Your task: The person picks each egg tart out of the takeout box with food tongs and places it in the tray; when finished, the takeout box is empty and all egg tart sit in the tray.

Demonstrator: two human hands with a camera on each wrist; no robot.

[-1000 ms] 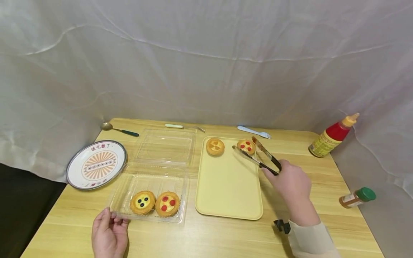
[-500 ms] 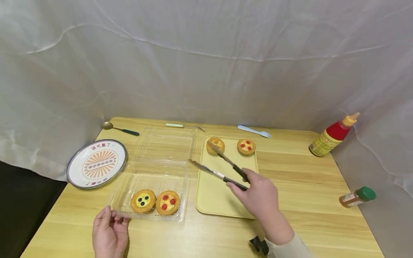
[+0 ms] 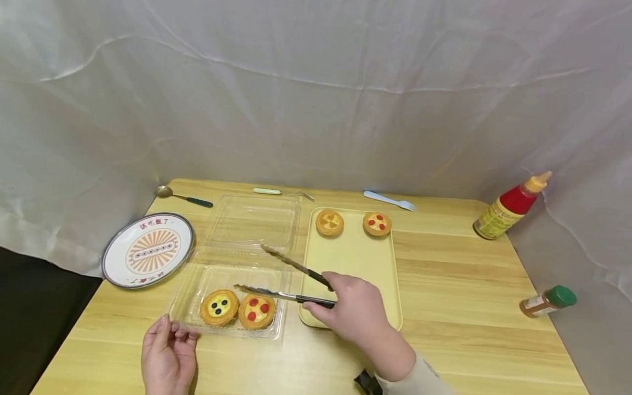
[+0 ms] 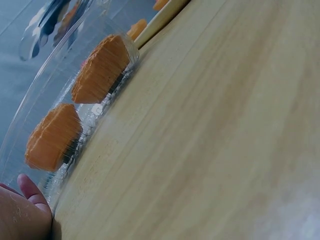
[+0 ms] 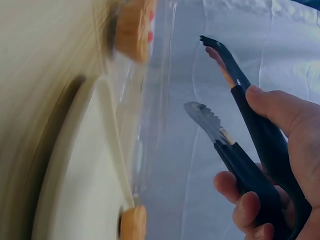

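My right hand (image 3: 357, 310) grips black-handled metal tongs (image 3: 316, 301); their arms stand apart with nothing between the tips, as the right wrist view also shows. The tongs reach over a clear plastic clamshell container (image 3: 207, 280), which lies open. In its near half sit a tart with dark blue dots (image 3: 219, 308) and a tart with red dots (image 3: 257, 311), side by side. My left hand (image 3: 169, 356) pinches the container's near left corner. On the yellow tray (image 3: 345, 263) rest a tart with an orange pattern (image 3: 329, 223) and a red-dotted tart (image 3: 377, 224), at its far end.
A patterned plate (image 3: 148, 251) lies at the left, below a spoon (image 3: 185, 198). Behind are a green-handled utensil (image 3: 267, 191) and a pale blue fork (image 3: 389, 201). A red sauce bottle (image 3: 511, 207) and green-capped jar (image 3: 548, 302) are at the right.
My right hand has carried the empty tongs leftward from the red-dotted tart on the tray to above the container. That tart stays on the tray. My left hand has held its place.
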